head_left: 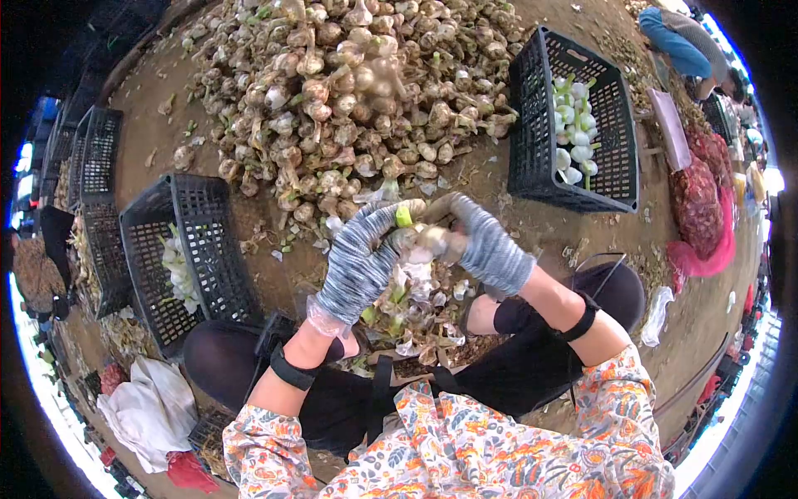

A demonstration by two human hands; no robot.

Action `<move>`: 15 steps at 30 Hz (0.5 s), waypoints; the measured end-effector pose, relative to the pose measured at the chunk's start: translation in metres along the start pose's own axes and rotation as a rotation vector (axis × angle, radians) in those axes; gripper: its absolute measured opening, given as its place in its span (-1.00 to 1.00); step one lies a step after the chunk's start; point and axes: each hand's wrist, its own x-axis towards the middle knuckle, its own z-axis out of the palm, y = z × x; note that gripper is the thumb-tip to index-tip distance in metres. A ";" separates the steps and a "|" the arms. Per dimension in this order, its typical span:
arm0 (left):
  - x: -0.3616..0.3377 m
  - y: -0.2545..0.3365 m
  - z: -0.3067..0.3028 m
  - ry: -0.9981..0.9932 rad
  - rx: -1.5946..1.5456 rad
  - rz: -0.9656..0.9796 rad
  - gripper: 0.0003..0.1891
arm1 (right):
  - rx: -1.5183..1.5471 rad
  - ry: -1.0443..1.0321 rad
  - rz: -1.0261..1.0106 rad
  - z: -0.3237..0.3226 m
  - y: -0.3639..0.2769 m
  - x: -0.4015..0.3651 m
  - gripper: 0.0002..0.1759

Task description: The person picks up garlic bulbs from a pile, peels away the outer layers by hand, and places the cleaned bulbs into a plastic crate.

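My left hand (362,259), in a grey striped knit glove, is closed around a garlic bulb (405,239) with a short green cut stem. Gloved the same way, my right hand (489,243) has its fingers closed on the bulb's other side; its fingertips are smeared by motion. Loose papery skins and green leaf scraps (416,291) lie on the ground below both hands, between my legs. Beyond my hands rises a large heap of unpeeled, soil-stained garlic (332,108).
To the right, a black plastic crate (573,195) holds clean white garlic bulbs. Another black crate (216,249) at the left holds pale bulbs with green stems. Red mesh bags (702,200) lie at far right, near a bent-over person (686,41). A white sack (154,412) lies at lower left.
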 end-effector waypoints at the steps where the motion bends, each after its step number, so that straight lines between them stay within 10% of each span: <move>1: -0.001 -0.002 0.000 -0.030 -0.034 -0.045 -0.72 | 0.005 0.004 0.005 -0.002 0.000 0.000 -0.63; 4: -0.004 -0.002 0.000 -0.077 -0.142 -0.193 -0.72 | 0.327 -0.331 0.295 -0.020 -0.012 0.007 -0.63; 9: 0.000 0.003 0.001 -0.004 -0.180 -0.144 -0.74 | 0.346 -0.109 0.226 -0.010 -0.004 -0.003 -0.72; 11: 0.002 0.010 0.000 -0.058 0.053 -0.093 -0.76 | 0.008 0.015 -0.322 0.003 0.017 -0.003 -0.72; 13: -0.001 -0.004 0.000 -0.055 0.202 0.085 -0.75 | 0.061 0.000 -0.260 -0.001 0.020 -0.004 -0.73; 15: -0.001 0.003 -0.002 -0.049 -0.398 -0.305 -0.72 | 0.025 0.044 -0.176 -0.010 0.020 0.005 -0.74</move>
